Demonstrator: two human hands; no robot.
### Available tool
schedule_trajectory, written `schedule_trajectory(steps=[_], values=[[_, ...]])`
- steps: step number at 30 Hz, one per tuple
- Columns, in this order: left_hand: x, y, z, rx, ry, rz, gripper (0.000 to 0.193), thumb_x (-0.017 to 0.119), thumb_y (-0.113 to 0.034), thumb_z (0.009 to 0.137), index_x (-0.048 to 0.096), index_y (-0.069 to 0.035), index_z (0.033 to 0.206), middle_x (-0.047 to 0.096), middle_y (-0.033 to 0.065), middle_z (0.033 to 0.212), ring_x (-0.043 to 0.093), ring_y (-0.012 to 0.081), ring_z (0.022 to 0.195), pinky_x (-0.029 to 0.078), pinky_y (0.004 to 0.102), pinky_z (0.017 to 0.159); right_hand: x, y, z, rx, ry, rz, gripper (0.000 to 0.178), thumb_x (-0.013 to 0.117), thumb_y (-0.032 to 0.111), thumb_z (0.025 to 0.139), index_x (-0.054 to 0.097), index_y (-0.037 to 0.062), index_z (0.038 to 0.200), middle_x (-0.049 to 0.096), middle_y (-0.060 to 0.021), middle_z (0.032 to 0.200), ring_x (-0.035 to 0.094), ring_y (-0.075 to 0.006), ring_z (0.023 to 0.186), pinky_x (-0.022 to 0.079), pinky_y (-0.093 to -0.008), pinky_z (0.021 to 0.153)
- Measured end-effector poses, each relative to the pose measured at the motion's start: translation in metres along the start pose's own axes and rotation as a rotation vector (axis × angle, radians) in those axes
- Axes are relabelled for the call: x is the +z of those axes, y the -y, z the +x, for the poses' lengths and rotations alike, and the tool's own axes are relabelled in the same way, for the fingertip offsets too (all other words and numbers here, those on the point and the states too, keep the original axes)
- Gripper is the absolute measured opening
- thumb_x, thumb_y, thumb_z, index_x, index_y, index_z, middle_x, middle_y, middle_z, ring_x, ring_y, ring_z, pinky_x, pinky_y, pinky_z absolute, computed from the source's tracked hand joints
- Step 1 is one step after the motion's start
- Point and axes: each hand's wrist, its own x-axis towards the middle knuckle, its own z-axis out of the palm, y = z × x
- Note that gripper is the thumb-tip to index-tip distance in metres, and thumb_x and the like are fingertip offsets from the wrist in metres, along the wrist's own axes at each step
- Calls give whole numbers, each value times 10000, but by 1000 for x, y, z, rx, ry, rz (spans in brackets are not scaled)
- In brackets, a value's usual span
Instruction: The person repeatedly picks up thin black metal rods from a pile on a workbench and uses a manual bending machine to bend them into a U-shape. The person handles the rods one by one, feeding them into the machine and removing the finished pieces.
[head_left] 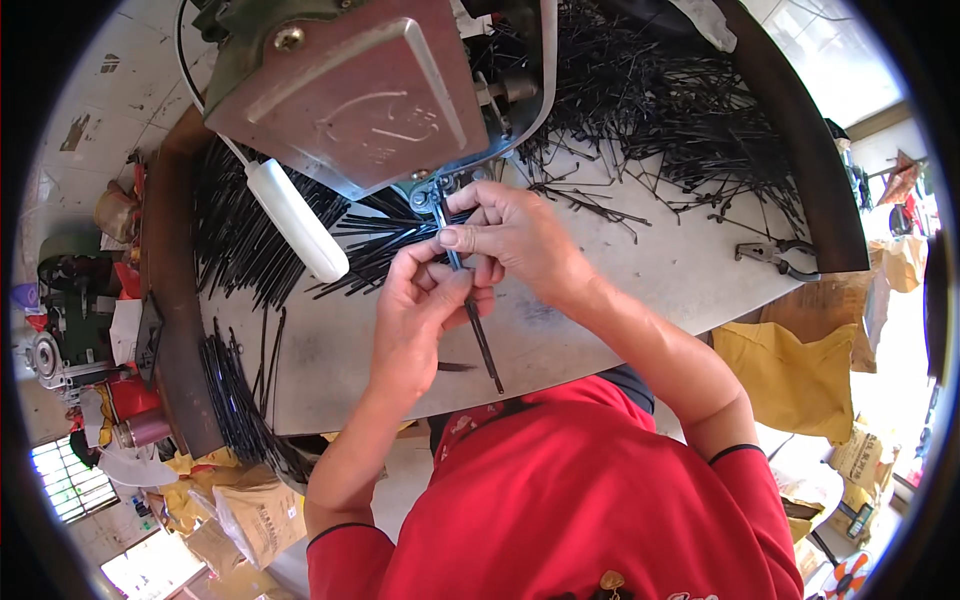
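Note:
Under the head of a green and reddish-brown machine (pixel 350 110), my two hands meet at a lit metal fixture (pixel 425 195). My left hand (pixel 412 315) is closed, thumb and fingers pinching a thin dark metal rod (pixel 483 345) whose lower end sticks out toward me. Close above it, my right hand (pixel 520 235) is also closed, pinching the upper part of the same rod just beneath the fixture. The rod's top end is hidden by the fingers and the fixture. Several loose black rods (pixel 385 235) fan out on the table behind my left hand.
A white lamp (pixel 297 222) hangs left of my hands. Black rods are heaped at the left (pixel 245 215) and thin bent ones at the far right (pixel 660 100). Pliers (pixel 778 254) lie by the right edge. A brown raised rim (pixel 172 300) borders the grey table (pixel 590 330).

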Motion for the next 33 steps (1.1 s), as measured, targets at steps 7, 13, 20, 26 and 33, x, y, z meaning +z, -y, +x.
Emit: schedule_trajectory(steps=[7, 13, 20, 26, 33], values=[[-9, 8, -4, 268, 3, 470, 388, 584, -39, 901, 509, -13, 1281, 621, 57, 874, 626, 116, 746, 524, 250, 690, -14, 4, 1, 71, 100, -77, 334, 701, 214, 829, 552, -14, 1021, 653, -81, 758, 524, -85, 480, 389, -197, 431], [-59, -10, 37, 221, -148, 291, 401, 692, -103, 834, 574, 26, 1195, 650, 83, 911, 612, 115, 775, 508, 236, 700, -30, 5, 9, 63, -121, 350, 189, 596, 173, 906, 521, 27, 1000, 667, -116, 852, 678, -195, 762, 526, -254, 650], [-30, -10, 52, 398, -189, -32, 164, 592, -25, 893, 464, -3, 992, 648, 182, 923, 681, 236, 872, 564, 290, 771, -22, -14, 11, -40, -174, 681, 179, 518, 138, 959, 490, 1, 1071, 625, -179, 1049, 647, -254, 993, 547, -322, 842], [-23, -8, 53, 453, -213, -34, 134, 577, -12, 894, 468, -4, 972, 645, 199, 930, 683, 246, 850, 569, 287, 750, -16, -19, 12, -121, -201, 738, 208, 517, 130, 960, 478, -24, 1093, 614, -184, 1058, 633, -272, 1028, 541, -329, 886], [-35, -3, 55, 361, -216, -112, 91, 564, -21, 904, 498, -16, 966, 650, 198, 951, 682, 260, 868, 581, 284, 751, -11, -22, 12, -140, -181, 734, 194, 540, 133, 950, 491, -22, 1057, 615, -179, 1056, 641, -279, 1011, 543, -337, 883]])
